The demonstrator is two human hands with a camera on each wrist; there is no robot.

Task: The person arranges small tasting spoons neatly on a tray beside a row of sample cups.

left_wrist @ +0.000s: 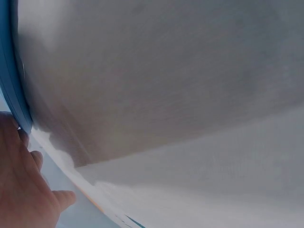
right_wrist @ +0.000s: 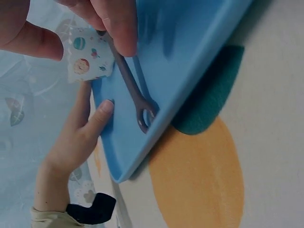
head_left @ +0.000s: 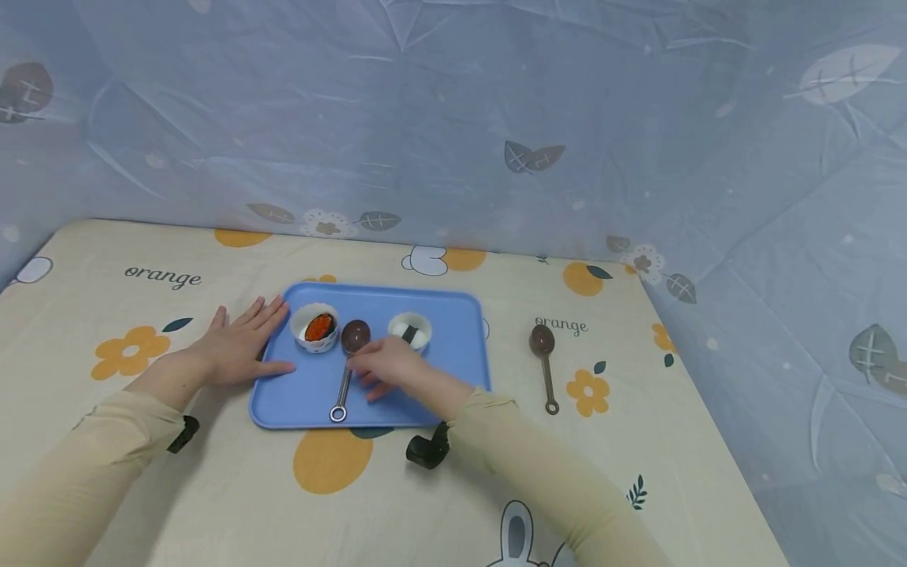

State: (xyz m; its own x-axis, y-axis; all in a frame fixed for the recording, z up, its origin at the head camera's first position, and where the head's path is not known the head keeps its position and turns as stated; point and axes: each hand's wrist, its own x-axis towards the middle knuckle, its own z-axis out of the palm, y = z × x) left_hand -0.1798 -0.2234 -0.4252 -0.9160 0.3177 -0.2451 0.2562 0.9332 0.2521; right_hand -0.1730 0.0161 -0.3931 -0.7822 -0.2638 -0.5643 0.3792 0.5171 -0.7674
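Note:
On the blue tray (head_left: 453,378) lies a brown spoon (head_left: 341,398), its handle toward the near edge. My right hand (head_left: 391,364) is over the handle. In the right wrist view the thumb (right_wrist: 45,43) stands apart from the fingers (right_wrist: 121,28), which are beside or touching the handle (right_wrist: 130,83). My left hand (head_left: 237,344), fingers spread, rests on the tray's left edge. A small white cup (head_left: 301,316) with an orange-topped toy sushi piece (head_left: 320,327) is left of the spoon. Another white cup (head_left: 423,324) holds a white piece with a black band (head_left: 409,334).
A second brown spoon (head_left: 544,358) lies on the patterned tablecloth (head_left: 524,449) right of the tray. Blue printed cloth (head_left: 453,118) hangs behind the table and along its right side. Black wrist devices (head_left: 427,450) sit below both wrists.

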